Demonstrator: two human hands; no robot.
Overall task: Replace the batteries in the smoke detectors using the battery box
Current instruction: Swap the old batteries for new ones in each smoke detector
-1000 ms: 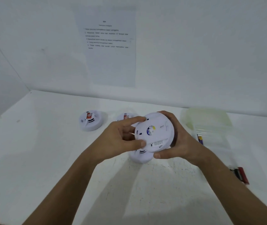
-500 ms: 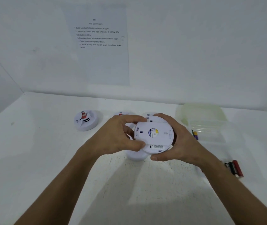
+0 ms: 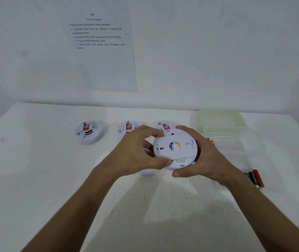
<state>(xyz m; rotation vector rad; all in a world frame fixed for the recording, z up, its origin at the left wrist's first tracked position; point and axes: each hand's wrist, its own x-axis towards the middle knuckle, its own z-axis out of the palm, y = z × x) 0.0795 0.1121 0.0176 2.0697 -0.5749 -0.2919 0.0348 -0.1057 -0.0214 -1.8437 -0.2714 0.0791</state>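
So it's a plain white table (image 3: 36,179) shoved into a corner, white walls all round, with a printed instruction sheet (image 3: 101,51) stuck on the back wall. The surface is a bit speckled near the front. Both hands are up over the middle: left hand (image 3: 136,153) and right hand (image 3: 205,157) wrapped around a round white smoke detector (image 3: 176,148), back side facing up. Three more detectors (image 3: 88,131) sit in a row behind. The clear battery box (image 3: 236,140) is off right, loose batteries (image 3: 254,177) near it.
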